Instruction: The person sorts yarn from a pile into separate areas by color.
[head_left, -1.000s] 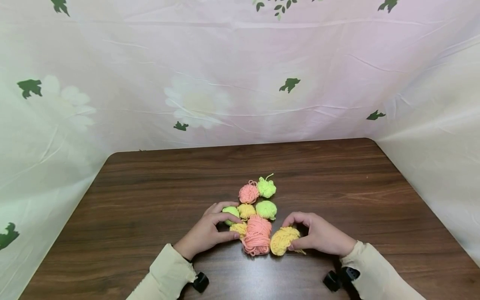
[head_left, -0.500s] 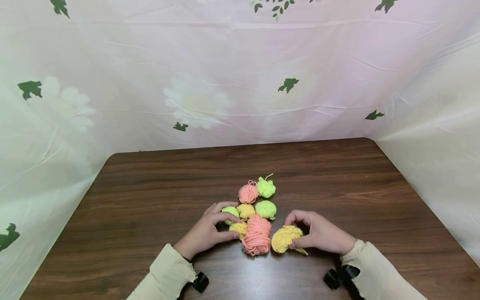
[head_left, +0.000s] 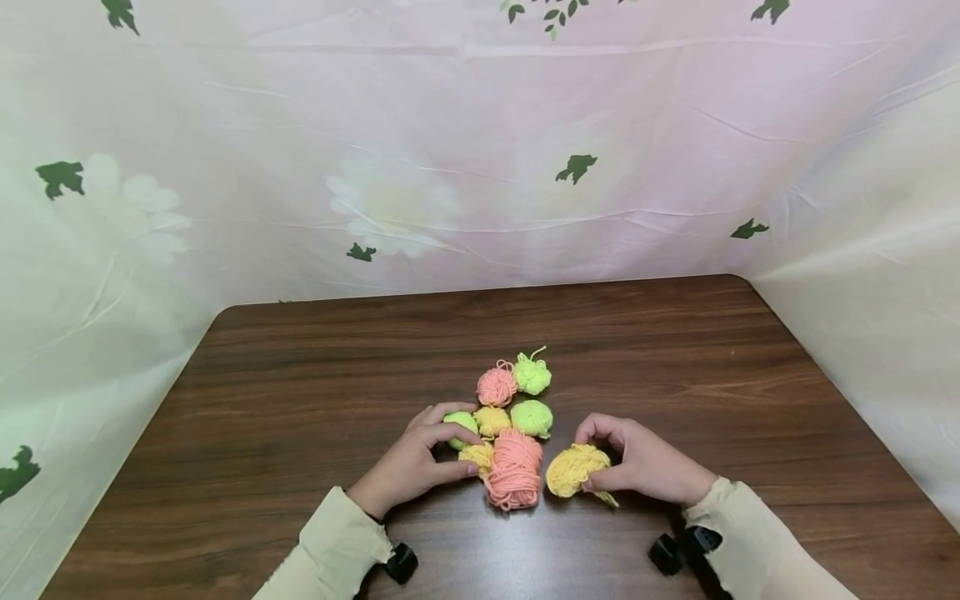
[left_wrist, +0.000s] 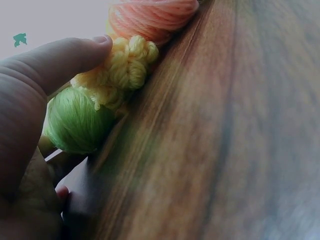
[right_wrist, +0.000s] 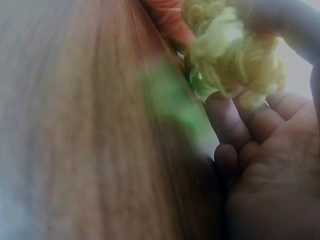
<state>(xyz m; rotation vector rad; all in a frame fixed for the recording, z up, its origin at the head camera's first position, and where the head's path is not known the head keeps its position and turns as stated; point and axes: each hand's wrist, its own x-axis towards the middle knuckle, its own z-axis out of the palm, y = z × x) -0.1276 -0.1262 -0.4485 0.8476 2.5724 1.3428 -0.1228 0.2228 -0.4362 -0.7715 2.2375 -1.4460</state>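
Floral sheeting (head_left: pixel 262 125) on three sides of the table (head_left: pixel 315 375) shows a screened-off booth.

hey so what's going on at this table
A person at a dark wooden table grips a yellow yarn bundle in their right hand, apart from the big pink bundle beside it. On the pink bundle's other side, their left hand holds another yellow bundle and touches a green ball.

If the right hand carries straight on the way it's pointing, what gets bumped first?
Probably the big pink skein, across a narrow gap from the yellow yarn the right hand holds. The yarn's height is unclear, so it might pass over.
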